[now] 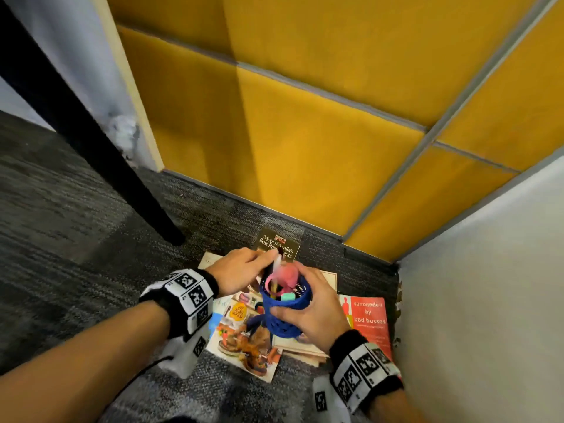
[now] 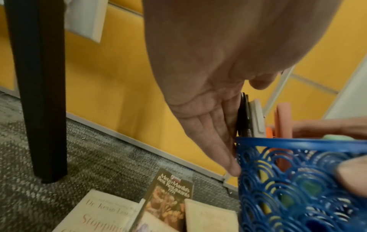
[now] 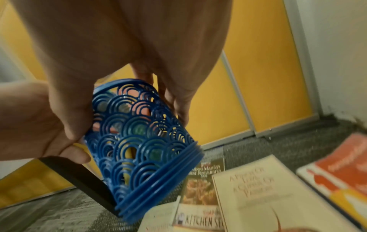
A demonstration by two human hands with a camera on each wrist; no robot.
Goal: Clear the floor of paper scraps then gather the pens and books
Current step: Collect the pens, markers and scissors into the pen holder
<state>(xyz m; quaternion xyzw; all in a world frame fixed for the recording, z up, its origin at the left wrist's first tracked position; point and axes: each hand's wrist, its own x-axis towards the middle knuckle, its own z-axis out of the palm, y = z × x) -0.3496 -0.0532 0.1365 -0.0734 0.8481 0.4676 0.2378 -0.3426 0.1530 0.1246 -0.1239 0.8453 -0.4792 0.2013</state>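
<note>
Blue lattice pen holder [image 1: 285, 306], low centre of the head view, sits grasped in the right hand [image 1: 317, 312]; the left hand [image 1: 241, 267] pinches pens [image 1: 277, 264] into it. Books [image 1: 370, 319] likely follow.

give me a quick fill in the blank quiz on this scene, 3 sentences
1. The right hand grips a pen holder whose colour is ____.
2. The left hand holds pens over the holder's ____.
3. The books lie on the carpet near wall panels coloured ____.

Missing words: blue; rim; yellow
</note>
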